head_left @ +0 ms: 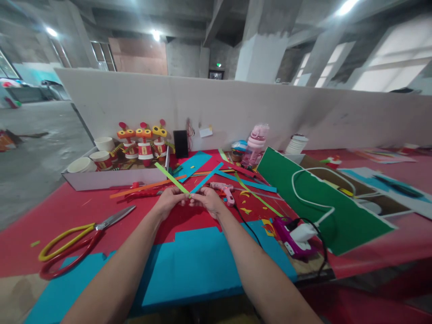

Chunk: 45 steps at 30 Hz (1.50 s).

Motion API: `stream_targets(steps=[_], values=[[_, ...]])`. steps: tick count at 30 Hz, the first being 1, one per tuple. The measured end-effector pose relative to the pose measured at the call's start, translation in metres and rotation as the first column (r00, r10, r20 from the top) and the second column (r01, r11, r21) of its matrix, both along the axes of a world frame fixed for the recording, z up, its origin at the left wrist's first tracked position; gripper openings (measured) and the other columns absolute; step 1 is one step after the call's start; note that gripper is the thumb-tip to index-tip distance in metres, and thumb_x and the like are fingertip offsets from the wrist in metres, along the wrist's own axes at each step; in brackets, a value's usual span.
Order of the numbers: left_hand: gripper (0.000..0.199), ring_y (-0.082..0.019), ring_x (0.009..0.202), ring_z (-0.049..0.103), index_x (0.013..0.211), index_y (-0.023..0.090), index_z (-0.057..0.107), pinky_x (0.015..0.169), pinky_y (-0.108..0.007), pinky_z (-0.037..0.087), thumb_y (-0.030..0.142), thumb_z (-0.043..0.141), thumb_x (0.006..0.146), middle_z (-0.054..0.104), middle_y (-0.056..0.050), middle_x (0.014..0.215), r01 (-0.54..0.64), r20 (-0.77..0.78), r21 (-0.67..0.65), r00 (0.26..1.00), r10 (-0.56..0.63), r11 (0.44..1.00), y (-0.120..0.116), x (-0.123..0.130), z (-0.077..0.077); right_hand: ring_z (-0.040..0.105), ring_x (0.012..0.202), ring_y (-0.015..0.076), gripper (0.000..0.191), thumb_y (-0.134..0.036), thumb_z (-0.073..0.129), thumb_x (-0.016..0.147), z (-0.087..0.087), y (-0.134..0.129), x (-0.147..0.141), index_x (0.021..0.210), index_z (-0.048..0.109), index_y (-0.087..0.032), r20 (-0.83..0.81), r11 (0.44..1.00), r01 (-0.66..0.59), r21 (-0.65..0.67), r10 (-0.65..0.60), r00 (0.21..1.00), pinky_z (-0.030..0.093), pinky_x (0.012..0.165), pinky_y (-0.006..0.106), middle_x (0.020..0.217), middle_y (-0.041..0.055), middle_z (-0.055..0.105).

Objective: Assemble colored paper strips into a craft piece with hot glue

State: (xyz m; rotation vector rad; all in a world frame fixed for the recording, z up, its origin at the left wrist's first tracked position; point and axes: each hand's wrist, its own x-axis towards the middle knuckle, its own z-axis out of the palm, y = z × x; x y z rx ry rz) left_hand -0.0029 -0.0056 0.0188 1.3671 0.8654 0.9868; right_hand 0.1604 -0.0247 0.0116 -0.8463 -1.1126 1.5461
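Observation:
My left hand [171, 199] pinches the lower end of a green paper strip [170, 176], which slants up to the left. In my right hand [206, 199] is the lower end of a blue paper strip [208, 177], slanting up to the right. The two ends meet between my fingertips in a V; whether they are joined, I cannot tell. Just right of my right hand lies a pink glue gun [225, 191]. Large scissors [86, 240] with one yellow and one red handle rest left of my forearms, blades partly apart.
A white box [111, 178] with paper-cup figures [145, 148] stands back left. Blue card sheets [199, 261] cover the front edge. A purple power strip [293, 243] with cables and a green board [303, 198] sit right. A pink bottle [258, 141] stands by the partition [229, 108].

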Motion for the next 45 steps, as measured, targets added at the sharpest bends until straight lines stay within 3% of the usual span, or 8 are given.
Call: stream_targets(steps=[11, 19, 25, 30, 36, 45], values=[[0.02, -0.009, 0.051, 0.049, 0.066, 0.012, 0.064, 0.054, -0.021, 0.038, 0.03, 0.072, 0.065, 0.058, -0.001, 0.057, -0.031, 0.079, 0.035, 0.996, 0.028, 0.999, 0.0, 0.001, -0.001, 0.061, 0.058, 0.011, 0.033, -0.032, 0.079, 0.056, -0.007, 0.002, -0.014, 0.078, 0.067, -0.012, -0.114, 0.991, 0.127, -0.034, -0.13, 0.985, 0.055, 0.066, 0.029, 0.064, 0.0011, 0.065], [0.02, -0.01, 0.053, 0.053, 0.075, 0.013, 0.064, 0.055, -0.022, 0.04, 0.029, 0.072, 0.067, 0.061, -0.002, 0.061, -0.047, 0.165, 0.015, 0.985, 0.044, 0.999, 0.001, 0.005, -0.006, 0.063, 0.057, 0.013, 0.028, -0.032, 0.078, 0.055, -0.008, 0.003, -0.016, 0.07, 0.066, -0.012, -0.085, 0.972, 0.233, -0.015, -0.234, 0.969, 0.056, 0.068, 0.032, 0.061, 0.0021, 0.066], [0.021, -0.01, 0.052, 0.053, 0.071, 0.012, 0.062, 0.053, -0.023, 0.042, 0.029, 0.074, 0.065, 0.06, -0.001, 0.058, -0.098, 0.17, -0.006, 0.981, 0.097, 0.995, 0.0, 0.006, -0.005, 0.064, 0.058, 0.0141, 0.03, -0.032, 0.079, 0.054, -0.007, 0.002, -0.015, 0.073, 0.066, -0.012, -0.056, 0.977, 0.212, -0.024, -0.213, 0.975, 0.056, 0.068, 0.032, 0.062, 0.0022, 0.067], [0.025, -0.01, 0.055, 0.053, 0.075, 0.012, 0.064, 0.055, -0.022, 0.042, 0.034, 0.073, 0.066, 0.062, -0.003, 0.064, -0.063, 0.184, -0.014, 0.981, 0.065, 0.998, 0.0, 0.008, -0.008, 0.063, 0.056, 0.0141, 0.027, -0.033, 0.077, 0.055, -0.003, 0.0, -0.017, 0.065, 0.062, -0.013, -0.078, 0.949, 0.314, -0.023, -0.315, 0.946, 0.056, 0.068, 0.032, 0.059, 0.0018, 0.066], [0.025, -0.01, 0.054, 0.053, 0.068, 0.012, 0.063, 0.054, -0.021, 0.04, 0.034, 0.074, 0.064, 0.061, -0.003, 0.06, -0.099, 0.167, -0.011, 0.981, 0.099, 0.995, 0.0, 0.012, -0.009, 0.066, 0.06, 0.0181, 0.027, -0.038, 0.074, 0.059, -0.003, -0.002, -0.019, 0.065, 0.063, -0.014, -0.076, 0.974, 0.223, 0.044, -0.219, 0.973, 0.056, 0.066, 0.034, 0.06, 0.0035, 0.066], [0.026, -0.007, 0.049, 0.049, 0.068, 0.012, 0.062, 0.05, -0.02, 0.038, 0.033, 0.076, 0.06, 0.059, -0.001, 0.057, -0.136, 0.163, -0.023, 0.977, 0.138, 0.99, 0.002, 0.013, -0.012, 0.066, 0.06, 0.0193, 0.026, -0.035, 0.075, 0.058, -0.005, 0.001, -0.02, 0.068, 0.064, -0.014, -0.057, 0.967, 0.247, 0.063, -0.244, 0.968, 0.056, 0.066, 0.036, 0.059, 0.0039, 0.066]])
